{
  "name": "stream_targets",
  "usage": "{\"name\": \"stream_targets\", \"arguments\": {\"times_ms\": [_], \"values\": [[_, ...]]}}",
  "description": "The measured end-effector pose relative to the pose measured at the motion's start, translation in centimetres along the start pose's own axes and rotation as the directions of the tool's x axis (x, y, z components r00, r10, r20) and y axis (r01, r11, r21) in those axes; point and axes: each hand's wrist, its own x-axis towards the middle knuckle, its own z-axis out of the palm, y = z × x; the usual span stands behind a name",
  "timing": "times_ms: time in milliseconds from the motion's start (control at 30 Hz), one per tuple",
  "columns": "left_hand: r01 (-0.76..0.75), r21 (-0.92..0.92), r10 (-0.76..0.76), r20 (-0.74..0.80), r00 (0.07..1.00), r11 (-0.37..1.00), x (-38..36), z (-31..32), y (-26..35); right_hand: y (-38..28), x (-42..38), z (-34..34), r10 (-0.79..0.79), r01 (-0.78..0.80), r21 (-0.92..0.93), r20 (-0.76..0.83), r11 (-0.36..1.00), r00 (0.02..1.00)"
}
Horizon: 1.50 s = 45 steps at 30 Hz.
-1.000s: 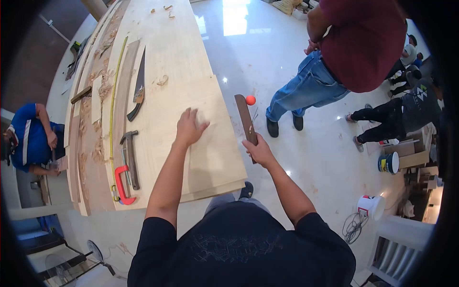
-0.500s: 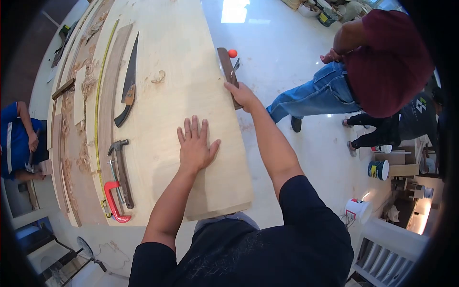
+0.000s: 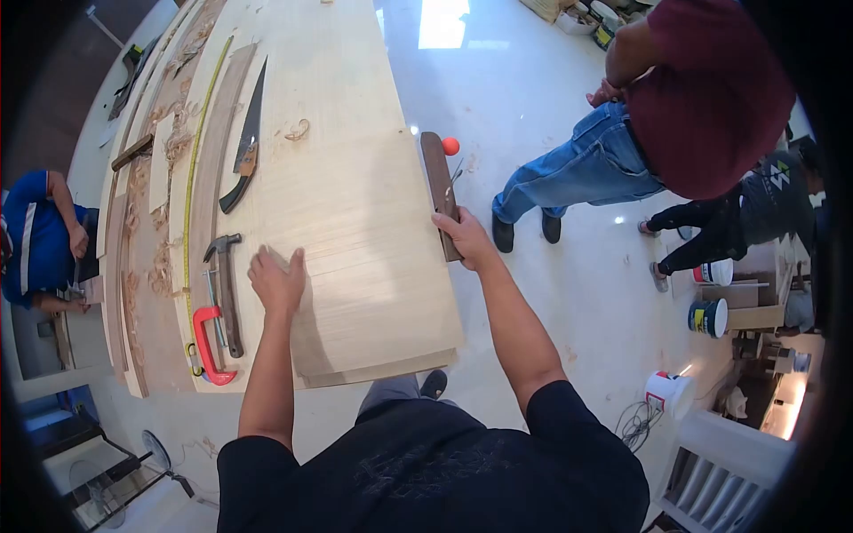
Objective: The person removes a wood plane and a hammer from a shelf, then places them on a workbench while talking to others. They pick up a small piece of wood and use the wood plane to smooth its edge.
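My right hand (image 3: 466, 238) is wrapped round the near end of a dark wooden hand plane (image 3: 435, 171), which is at the right edge of a pale wood panel (image 3: 382, 258). A bright red ball-like tip (image 3: 450, 147) shows beside the plane. My left hand (image 3: 279, 281) is over the panel's left part, thumb apart from the fingers, holding nothing. Left of it lie a claw hammer (image 3: 229, 302) and a red clamp (image 3: 204, 342). Farther up, a handsaw (image 3: 248, 142) rests on the wood near a curled shaving (image 3: 298, 131).
A yellow tape measure (image 3: 196, 169) runs along wooden strips (image 3: 216, 142) strewn with shavings. A person in a maroon shirt (image 3: 711, 98) stands at the right, another in dark clothes (image 3: 771, 204) behind. A person in blue (image 3: 35, 235) works at the left. Buckets (image 3: 707, 317) stand on the floor.
My left hand has moved left from the panel's middle towards the hammer. The plane, still in my right hand, now sits slightly lower and farther right in view; the camera view has shifted.
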Motion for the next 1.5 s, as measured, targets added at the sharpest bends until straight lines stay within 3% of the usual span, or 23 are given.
{"name": "stream_targets", "arguments": {"times_ms": [267,367,433,500,600,733,833,900,967,1067,1133,1267,1400,1500], "values": [[-0.004,-0.137,0.015,0.077,0.997,0.991,-1.4,1.3,1.1,-0.4,-2.2,-1.5,-0.027,0.024,-0.06,-0.046,0.998,0.999],[-0.153,0.036,0.155,-0.048,0.987,0.988,-2.6,1.9,3.1,0.0,-1.7,-2.7,0.006,-0.006,0.034,-0.015,0.999,1.0],[-0.455,0.008,0.455,-0.007,0.89,0.89,-2.4,2.9,6.7,1.3,0.7,-3.7,0.021,-0.023,0.061,0.023,0.998,1.0],[-0.545,-0.181,0.575,0.239,0.783,0.818,-2.6,4.6,11.7,0.6,2.4,-3.6,0.006,-0.006,-0.019,0.022,1.0,1.0],[-0.631,0.036,0.599,0.278,0.751,0.775,-4.2,5.8,16.0,-2.3,6.8,-2.5,-0.054,0.052,-0.105,-0.016,0.993,0.998],[-0.621,0.032,0.575,0.343,0.743,0.783,-3.7,5.7,16.1,-6.9,13.1,-1.6,-0.061,0.05,-0.148,-0.067,0.988,0.996],[-0.624,0.036,0.57,0.368,0.735,0.781,-4.1,5.6,16.0,-7.5,11.2,-1.7,-0.082,0.086,-0.21,0.029,0.974,0.996],[-0.616,0.034,0.563,0.37,0.739,0.787,-3.6,5.8,16.4,-5.7,5.0,-1.6,-0.158,0.134,-0.341,-0.043,0.93,0.987],[-0.621,0.038,0.569,0.362,0.739,0.783,-3.8,5.6,16.3,-1.5,-0.2,-2.4,-0.101,0.096,-0.223,-0.01,0.97,0.995],[-0.623,0.042,0.576,0.336,0.746,0.781,-3.7,5.9,16.1,4.0,0.7,-4.7,-0.179,0.178,-0.244,0.018,0.953,0.984],[-0.632,0.051,0.585,0.328,0.742,0.773,-4.0,6.0,16.1,-1.5,3.6,-3.4,-0.096,0.107,-0.198,0.062,0.974,0.993],[-0.635,0.068,0.591,0.301,0.749,0.77,-4.0,6.0,16.3,-5.8,11.6,-2.0,-0.142,0.143,-0.161,0.017,0.976,0.99],[-0.638,0.084,0.593,0.293,0.75,0.766,-4.2,6.3,16.0,-3.4,3.0,-2.3,-0.124,0.105,-0.332,-0.037,0.937,0.992],[-0.64,0.089,0.597,0.279,0.752,0.763,-4.2,6.6,15.9,4.2,-7.6,-3.8,-0.033,0.021,-0.26,-0.042,0.965,0.999]]}}
